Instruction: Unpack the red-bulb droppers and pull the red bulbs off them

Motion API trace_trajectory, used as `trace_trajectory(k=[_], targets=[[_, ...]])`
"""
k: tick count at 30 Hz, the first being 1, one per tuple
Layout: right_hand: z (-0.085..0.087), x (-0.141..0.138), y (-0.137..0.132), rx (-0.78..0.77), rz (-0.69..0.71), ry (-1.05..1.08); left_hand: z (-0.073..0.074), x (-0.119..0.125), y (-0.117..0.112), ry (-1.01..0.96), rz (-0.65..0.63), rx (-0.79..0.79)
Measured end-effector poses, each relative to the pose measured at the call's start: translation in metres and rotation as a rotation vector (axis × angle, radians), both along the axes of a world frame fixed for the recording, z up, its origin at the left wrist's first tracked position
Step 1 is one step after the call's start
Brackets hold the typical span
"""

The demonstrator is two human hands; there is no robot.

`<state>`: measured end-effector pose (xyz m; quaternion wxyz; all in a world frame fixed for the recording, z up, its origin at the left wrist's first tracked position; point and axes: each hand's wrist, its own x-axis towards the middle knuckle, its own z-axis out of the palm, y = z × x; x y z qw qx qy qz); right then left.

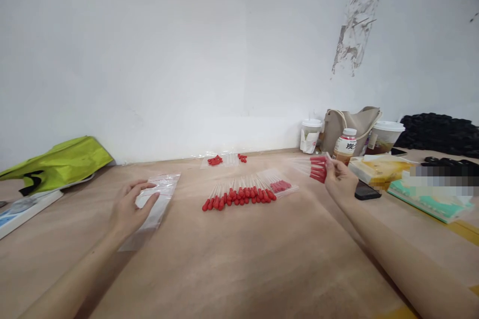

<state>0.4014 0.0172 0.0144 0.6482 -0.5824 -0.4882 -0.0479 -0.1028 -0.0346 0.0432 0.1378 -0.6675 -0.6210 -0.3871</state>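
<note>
With the pile of red-tipped sticks (pixel 239 196) as the clock's centre, the right hand (pixel 341 179) is near three o'clock, thumb and fingers pinched on a clear bag (pixel 318 169) of similar sticks, red ends toward the grip, pale ends toward nine. An edge pinch suits this: a harder squeeze would probably bend the thin sticks or crease the film. Carrying the bag level should prevent bunching.

The left hand (pixel 129 207), well apart at nine o'clock, has thumb and fingers spread over flat bags (pixel 167 188); whether the fingertips touch them, I cannot tell. A light press and sideways slide should part one from another. A second filled bag (pixel 281 187) lies by the pile toward two o'clock, so passing above both avoids scattering the row.
</note>
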Motion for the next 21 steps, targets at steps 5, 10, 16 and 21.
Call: trace_trajectory(k=[5, 10, 16, 21], targets=[[0.030, -0.058, -0.027, -0.192, 0.626, 0.382, 0.012, 0.051, -0.014, -0.095, -0.299, -0.065], [0.012, -0.137, -0.058, -0.627, 1.055, 0.593, 0.018, 0.107, -0.037, -0.131, -0.579, -0.257], [-0.013, -0.169, -0.053, -0.859, 1.433, 0.338, -0.003, 0.151, -0.029, -0.368, -0.742, -0.595], [-0.017, -0.162, -0.038, -0.809, 1.405, 0.182, -0.027, 0.159, -0.006, -0.504, -0.795, -0.840]])
